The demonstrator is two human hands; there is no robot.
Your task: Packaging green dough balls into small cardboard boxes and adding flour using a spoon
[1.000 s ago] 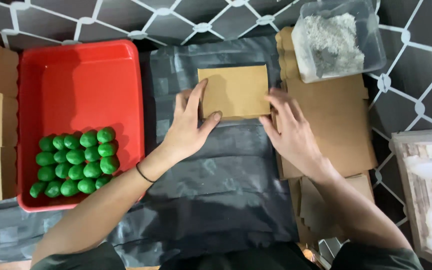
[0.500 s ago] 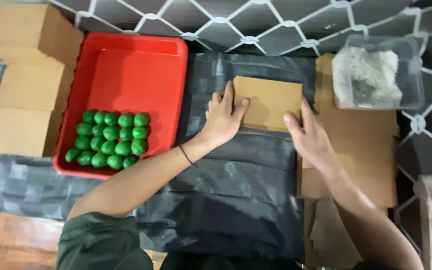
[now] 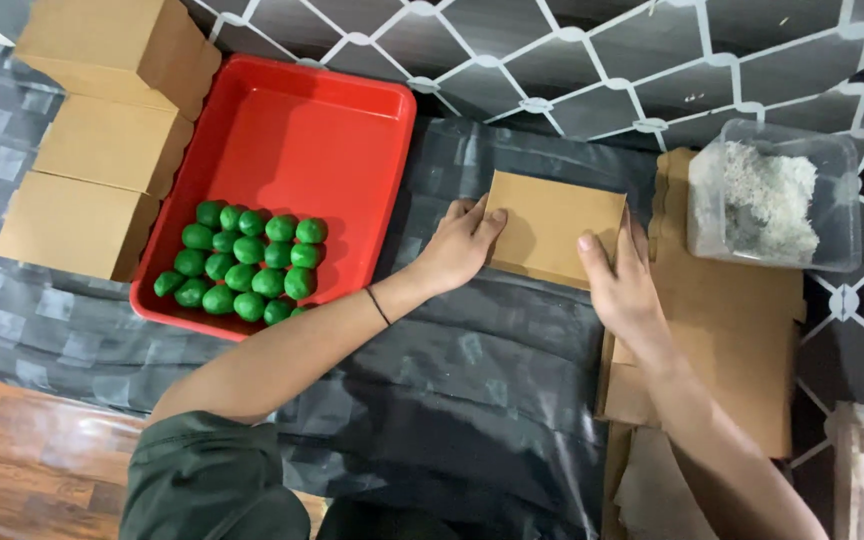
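A flat brown cardboard piece (image 3: 552,226) lies on the black plastic sheet (image 3: 472,400). My left hand (image 3: 457,246) presses on its left edge, fingers bent over the corner. My right hand (image 3: 620,282) rests on its right side, thumb on top and fingers along the edge. Both hands grip the cardboard from either side.
A red tray (image 3: 322,130) at the left holds several green round pieces (image 3: 247,265). Three brown cardboard boxes (image 3: 102,150) stand left of it. A clear tub with pale shredded filling (image 3: 767,195) sits at the right on a stack of flat cardboard sheets (image 3: 742,340).
The view has swung left and closer, bringing the boxes at the left into sight. Both hands have slid from lying flat on the cardboard to gripping its side edges.
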